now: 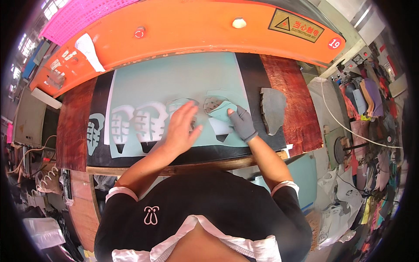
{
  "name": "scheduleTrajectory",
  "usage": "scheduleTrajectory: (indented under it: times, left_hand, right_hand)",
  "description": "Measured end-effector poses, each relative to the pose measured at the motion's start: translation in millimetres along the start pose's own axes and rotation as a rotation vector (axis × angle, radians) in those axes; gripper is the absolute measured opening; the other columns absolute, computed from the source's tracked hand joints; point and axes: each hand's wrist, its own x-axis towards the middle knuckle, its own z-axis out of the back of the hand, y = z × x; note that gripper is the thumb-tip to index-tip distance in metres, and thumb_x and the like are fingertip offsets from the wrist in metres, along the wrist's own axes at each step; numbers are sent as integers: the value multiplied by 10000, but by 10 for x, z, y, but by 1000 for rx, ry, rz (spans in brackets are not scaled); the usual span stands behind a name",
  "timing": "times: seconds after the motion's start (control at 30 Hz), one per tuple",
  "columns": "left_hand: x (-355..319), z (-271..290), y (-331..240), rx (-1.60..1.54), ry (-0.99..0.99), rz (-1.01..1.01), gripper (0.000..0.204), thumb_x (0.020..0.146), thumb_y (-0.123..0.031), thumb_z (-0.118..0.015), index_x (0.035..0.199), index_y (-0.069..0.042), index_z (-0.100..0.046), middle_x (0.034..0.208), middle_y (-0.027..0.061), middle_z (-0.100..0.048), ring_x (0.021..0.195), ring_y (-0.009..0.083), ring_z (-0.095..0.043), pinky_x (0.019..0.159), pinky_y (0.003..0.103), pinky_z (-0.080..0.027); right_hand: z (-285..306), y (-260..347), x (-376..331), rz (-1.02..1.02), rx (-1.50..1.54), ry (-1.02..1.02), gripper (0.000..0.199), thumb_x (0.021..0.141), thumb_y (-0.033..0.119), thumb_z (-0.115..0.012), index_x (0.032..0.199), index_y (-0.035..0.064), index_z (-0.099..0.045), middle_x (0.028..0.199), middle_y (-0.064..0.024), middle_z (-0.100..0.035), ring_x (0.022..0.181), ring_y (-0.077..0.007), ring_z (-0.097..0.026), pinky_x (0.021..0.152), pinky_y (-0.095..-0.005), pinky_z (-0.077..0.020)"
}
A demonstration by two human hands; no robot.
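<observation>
A pale green sheet [174, 78] lies over a white layer on the black cutting pad, with a row of shoe-upper-shaped cut-outs [150, 120] along its near side. My left hand [183, 126], bare, is over this row with fingers stretched and thumb apart, holding nothing. Part of a cut-out beneath it is hidden. My right hand [244, 124], in a grey fingerless glove, pinches a pale green cut piece [224, 109] between thumb and fingers at the row's right end. Beside that piece is a blurred, curved patterned shape [212, 104] I cannot make out.
An orange machine beam [187, 32] with a red button spans the far side. A cut piece [94, 131] lies at the pad's left, and a dark grey slab [273, 110] at its right. Reddish-brown boards [74, 126] flank the pad. A pink basket [80, 17] sits on the beam.
</observation>
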Motion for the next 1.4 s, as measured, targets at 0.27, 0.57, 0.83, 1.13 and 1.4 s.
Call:
scheduleTrajectory:
  times: [0.27, 0.57, 0.83, 1.13, 1.4]
  left_hand:
    - [-473, -343, -10, 243, 623, 16, 653, 839, -359, -631, 1385, -99, -386, 1498, 118, -271, 1387, 315, -235, 1094, 530, -223]
    - [-544, -366, 41, 183, 505, -29, 677, 805, -339, -673, 1380, -112, -398, 1487, 99, -305, 1382, 281, -270, 1101, 508, -227]
    - [-532, -331, 38, 132, 507, -22, 658, 813, -408, -655, 1358, -118, -428, 1477, 104, -318, 1388, 298, -252, 1116, 502, -183]
    - [-61, 165, -194, -970, 483, 329, 360, 948, -264, -534, 1237, -49, -536, 1194, 92, -596, 1063, 225, -573, 945, 352, -426]
    - [30, 642, -112, -1900, 175, 889, 477, 934, -431, -516, 1299, -125, -475, 1293, 52, -518, 1134, 236, -537, 920, 429, -449]
  right_hand:
    - [187, 155, 785, -71, 11, -462, 297, 886, 292, -569, 833, 5, -623, 776, -21, -589, 709, -121, -526, 643, -297, -441]
    - [906, 856, 1976, 163, -1235, -791, 327, 893, 278, -451, 885, 4, -630, 759, -140, -606, 711, -226, -622, 651, -385, -502]
    - [1085, 1969, 1520, 338, 52, -524, 351, 903, 318, -521, 1051, 17, -626, 879, -52, -607, 765, -121, -532, 672, -288, -449]
    - [141, 1981, 594, 196, 108, -293, 297, 946, 286, -501, 970, 21, -634, 809, -22, -601, 699, -87, -521, 643, -251, -446]
    - [-1303, 1207, -157, 922, -878, 170, 459, 721, 196, -683, 1137, 51, -553, 975, -150, -577, 887, -352, -550, 737, -436, -455]
